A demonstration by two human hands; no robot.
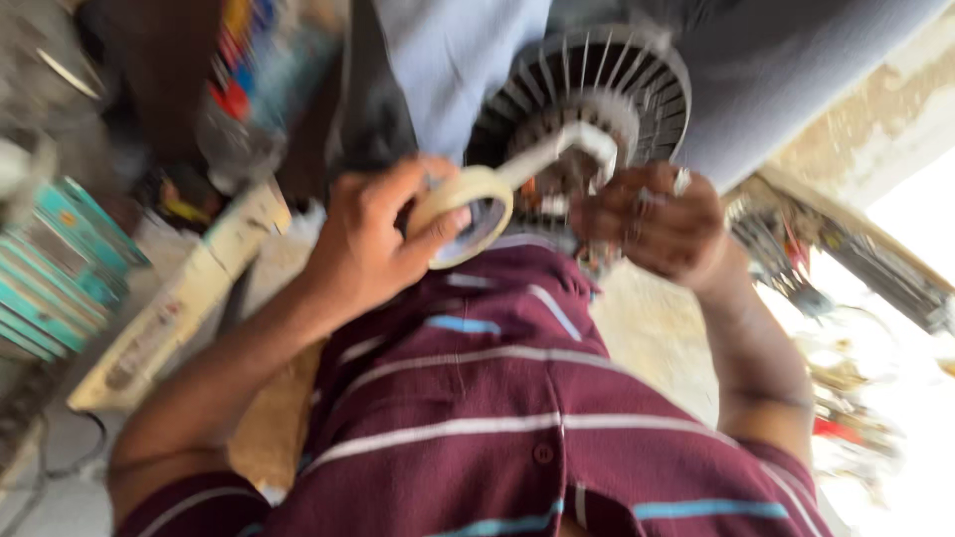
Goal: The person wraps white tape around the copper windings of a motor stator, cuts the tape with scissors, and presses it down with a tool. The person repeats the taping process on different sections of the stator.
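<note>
At the far left stands a stack of teal ribbed units [55, 264], blurred, beside a long pale flat board [169, 308] lying aslant on a grey floor [60, 487]. The left hand [368, 244] holds a roll of cream masking tape [468, 214]: the fingers [438, 231] are curled and pinching the ring, thumb on its outer face. A strip of tape [542, 154] runs taut from the roll to the round motor core [587, 104], a grey disc with radial metal slots and a pale band across its centre. The core sits at top centre, against grey trousers [776, 70]. The right hand [662, 224] grips the core's lower edge; its fingers are bent and pressed together around copper-coloured windings, detail blurred. A maroon striped shirt [517, 418] fills the foreground. At right, cluttered wiring [856, 268] lies along a pale rough wall [875, 119].
</note>
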